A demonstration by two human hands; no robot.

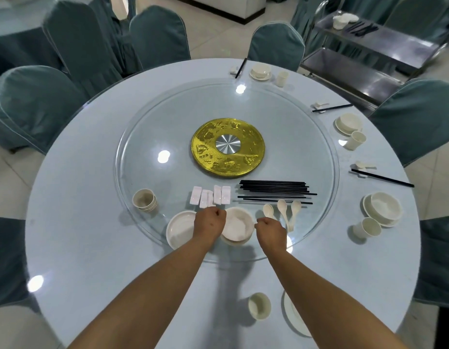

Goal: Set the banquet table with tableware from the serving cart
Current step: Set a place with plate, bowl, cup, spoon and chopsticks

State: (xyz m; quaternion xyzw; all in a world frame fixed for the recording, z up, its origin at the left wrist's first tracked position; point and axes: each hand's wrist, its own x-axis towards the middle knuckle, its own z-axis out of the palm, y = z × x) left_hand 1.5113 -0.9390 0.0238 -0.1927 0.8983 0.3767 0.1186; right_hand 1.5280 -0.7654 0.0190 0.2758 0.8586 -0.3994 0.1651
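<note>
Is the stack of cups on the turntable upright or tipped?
Upright: the stack of cups stands on the glass turntable, mouth up.

The near rim of the glass turntable [143,137] is crowded — stacked plates [179,230], stacked bowls [237,226], spoons [284,212], chopstick rests [211,196] and a chopsticks pile [273,190] leave little passage there. Left of the stacked cups [145,200] the tablecloth [92,235] lies bare. Near the front edge, a cup [259,305] and plate [294,321] stand right of centre — bare cloth to their left.
</note>
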